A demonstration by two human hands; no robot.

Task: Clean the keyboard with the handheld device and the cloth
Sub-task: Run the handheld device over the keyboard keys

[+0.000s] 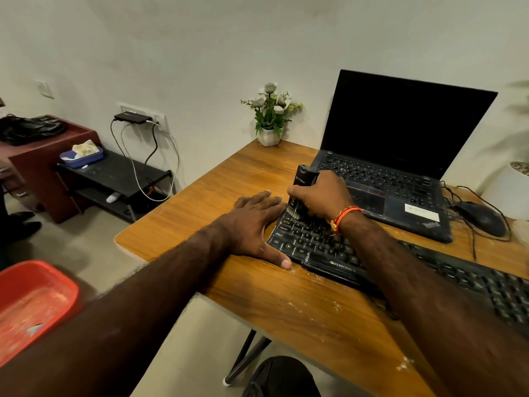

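Wooden desk (286,299) against white wall. Keyboard (372,262) on desk before laptop (400,156). Right hand (320,196) grip curled round handheld device (302,179), upright on keyboard's left end. Left hand (257,227) flat, fingers straight, beside keyboard edge.

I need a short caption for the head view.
Right hand works handheld device over keyboard; left hand steadies it.

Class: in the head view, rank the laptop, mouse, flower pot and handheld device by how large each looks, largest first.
1. Laptop
2. Mouse
3. Handheld device, partly hidden by the right hand, and flower pot: too alike to rank.
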